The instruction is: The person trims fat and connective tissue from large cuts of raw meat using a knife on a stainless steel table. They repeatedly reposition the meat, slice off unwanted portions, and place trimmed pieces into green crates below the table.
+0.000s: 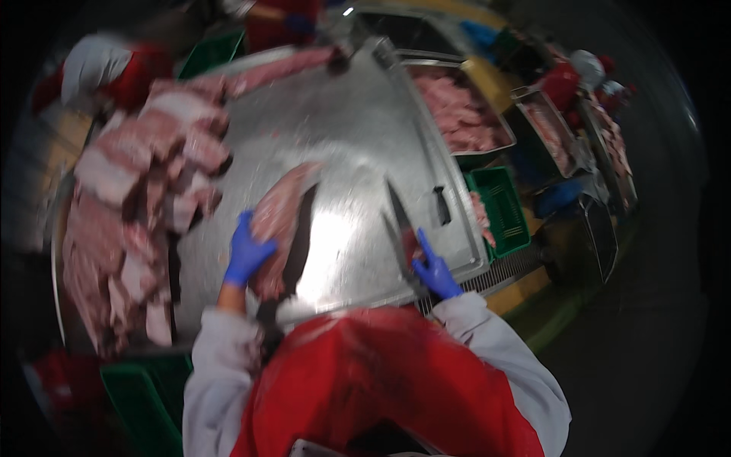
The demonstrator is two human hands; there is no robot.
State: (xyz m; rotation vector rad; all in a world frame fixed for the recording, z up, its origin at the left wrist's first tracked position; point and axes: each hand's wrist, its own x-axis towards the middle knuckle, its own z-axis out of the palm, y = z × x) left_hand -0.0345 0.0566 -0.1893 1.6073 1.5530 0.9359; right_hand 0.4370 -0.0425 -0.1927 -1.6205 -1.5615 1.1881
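Note:
A long pink cut of meat (279,213) lies on the steel worktable (350,114), with my blue-gloved left hand (247,255) gripping its left side. My blue-gloved right hand (432,270) holds a knife (407,236), index finger stretched along it, the blade pointing away from me over the steel. A second, dark-handled item (440,204) lies right of the knife. Many pale pink meat slabs (129,175) are piled along the table's left side, and a long strip of meat (270,72) lies along the far edge.
Trays of meat (457,107) (548,129) stand at the right, above a green crate (506,213) holding scraps. Another green crate (137,396) is at lower left. Co-workers in red aprons (122,76) stand at far left, top and right (563,84).

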